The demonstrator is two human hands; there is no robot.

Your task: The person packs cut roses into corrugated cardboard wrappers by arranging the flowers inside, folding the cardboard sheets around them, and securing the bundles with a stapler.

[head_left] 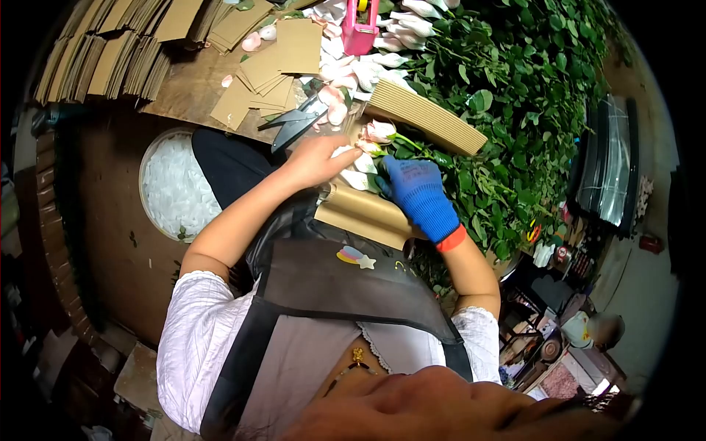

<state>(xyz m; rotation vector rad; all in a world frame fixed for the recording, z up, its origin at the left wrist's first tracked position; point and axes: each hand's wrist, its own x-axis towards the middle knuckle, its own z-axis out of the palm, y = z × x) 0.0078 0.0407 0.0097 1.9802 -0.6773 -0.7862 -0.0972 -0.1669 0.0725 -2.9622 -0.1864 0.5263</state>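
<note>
Pale pink roses (379,131) and white-sleeved rose heads (359,181) lie between two raised sides of an open corrugated cardboard wrap (426,117). My bare left hand (321,158) is closed at the flower heads, with thumb and fingers pinching a rose in a white sleeve. In a blue glove with an orange cuff, my right hand (413,187) is curled around the rose stems just below the heads; its fingertips are partly hidden. Grey-bladed scissors (298,123) lie beside my left hand.
Stacked cardboard pieces (118,62) fill the upper left. A pink tape dispenser (360,28) stands among sleeved roses. Leafy stems (507,95) are heaped at right. A round tub (176,187) of white sleeves sits at left. Another person (588,331) is at far right.
</note>
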